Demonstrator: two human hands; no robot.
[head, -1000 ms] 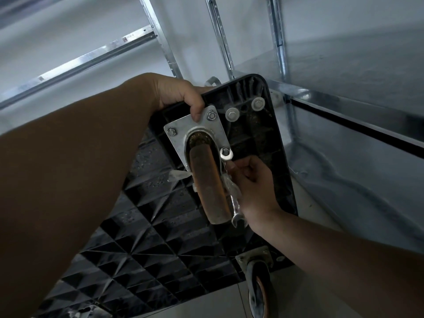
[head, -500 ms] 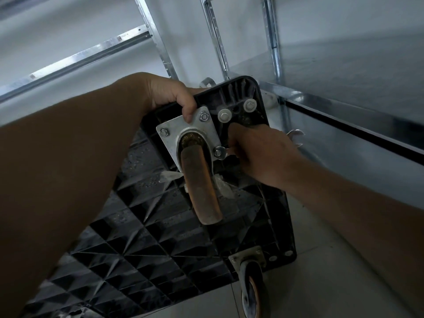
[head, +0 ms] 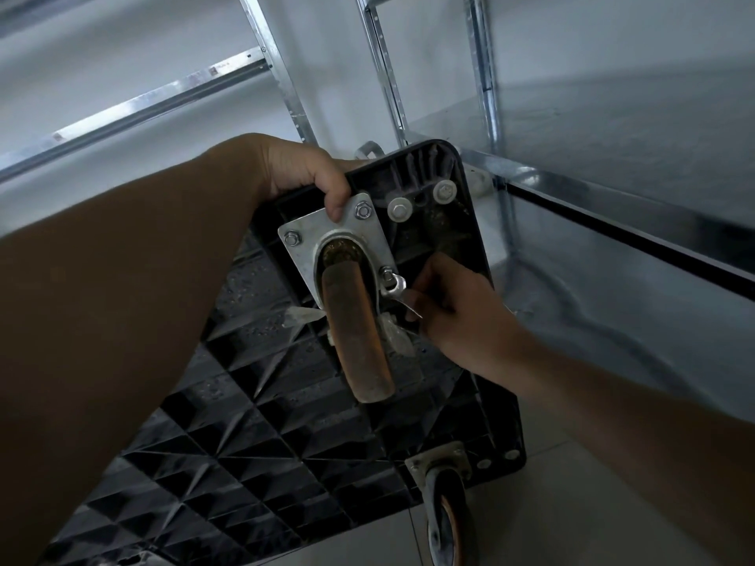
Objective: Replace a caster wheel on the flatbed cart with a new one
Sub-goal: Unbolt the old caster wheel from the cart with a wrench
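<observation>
Both hands (head: 310, 173) (head: 457, 316), wrench (head: 394, 288) lower now

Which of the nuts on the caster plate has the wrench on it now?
The nut at the plate's right edge, beside the wheel. The wrench in the right hand sits on it; the two upper nuts are bare.

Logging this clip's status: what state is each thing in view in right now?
Flatbed cart: tipped up, ribbed underside facing the camera.
Caster wheel: worn, still on its plate.
Mounting plate: three nuts visible, still in place.
Wrench: head at the lower right nut.
Right hand: grips the wrench.
Left hand: grips the cart's edge, thumb on the plate.
Second caster: mounted at the lower corner.
</observation>
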